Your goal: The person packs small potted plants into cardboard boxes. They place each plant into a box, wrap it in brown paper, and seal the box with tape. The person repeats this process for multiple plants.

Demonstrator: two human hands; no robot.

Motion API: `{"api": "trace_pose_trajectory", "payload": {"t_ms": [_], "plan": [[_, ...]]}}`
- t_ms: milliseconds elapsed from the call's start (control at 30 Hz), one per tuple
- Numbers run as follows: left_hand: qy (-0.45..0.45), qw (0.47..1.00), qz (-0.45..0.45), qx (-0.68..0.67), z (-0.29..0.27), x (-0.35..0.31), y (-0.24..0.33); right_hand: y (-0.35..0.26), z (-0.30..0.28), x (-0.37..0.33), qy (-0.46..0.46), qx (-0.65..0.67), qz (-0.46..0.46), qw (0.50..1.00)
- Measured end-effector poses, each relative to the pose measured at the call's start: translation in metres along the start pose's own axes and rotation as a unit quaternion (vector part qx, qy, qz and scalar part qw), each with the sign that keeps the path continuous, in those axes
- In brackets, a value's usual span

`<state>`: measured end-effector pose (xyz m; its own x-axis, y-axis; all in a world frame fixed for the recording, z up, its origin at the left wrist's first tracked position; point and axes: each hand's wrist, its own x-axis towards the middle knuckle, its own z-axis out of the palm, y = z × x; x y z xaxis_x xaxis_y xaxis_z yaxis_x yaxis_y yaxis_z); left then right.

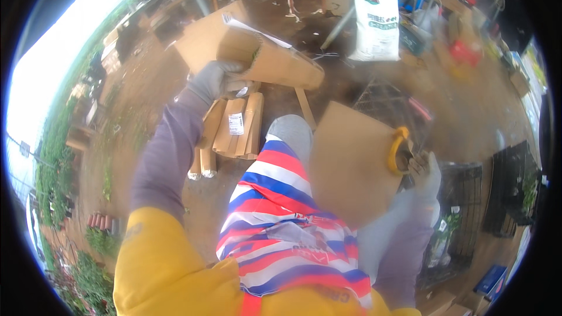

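Two hands of ours are busy. Our left hand (215, 79) is bent around the edge of a brown box (278, 63) and has it up in front of us, with the fingers nearly closed. Our right hand (428, 177) is beside a yellow roll that looks like tape (393, 155), and its fingers seem to touch it, but blur means we cannot tell how tight they are. Just left of that hand is a card (348, 164); we can't tell if the hand has it too. A pile (234, 129) of flat brown cardboard lies just on the near side of our left hand. We think the step now is getting the box into shape. The next move calls for a firm left hand and a steady right hand.
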<state>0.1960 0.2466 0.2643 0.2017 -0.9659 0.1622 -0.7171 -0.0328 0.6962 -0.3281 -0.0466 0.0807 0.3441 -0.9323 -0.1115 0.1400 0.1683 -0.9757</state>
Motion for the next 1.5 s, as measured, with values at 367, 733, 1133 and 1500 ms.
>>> {"api": "trace_pose_trajectory", "payload": {"t_ms": [367,733,1133,1500], "plan": [[0.305,0.851,-0.094,-0.418,0.164,-0.069,-0.203,-0.01,0.011,-0.014,-0.079,-0.129,-0.042,0.988],[0.385,0.507,-0.255,-0.728,0.346,-0.033,-0.32,0.015,-0.011,-0.002,-0.074,-0.007,0.151,0.986],[0.447,0.429,-0.329,-0.713,0.444,-0.084,-0.368,0.003,0.055,-0.014,0.002,-0.194,0.185,0.963],[0.429,0.361,-0.468,-0.683,0.509,-0.137,-0.363,0.006,0.062,-0.008,-0.016,-0.255,0.214,0.943]]}}
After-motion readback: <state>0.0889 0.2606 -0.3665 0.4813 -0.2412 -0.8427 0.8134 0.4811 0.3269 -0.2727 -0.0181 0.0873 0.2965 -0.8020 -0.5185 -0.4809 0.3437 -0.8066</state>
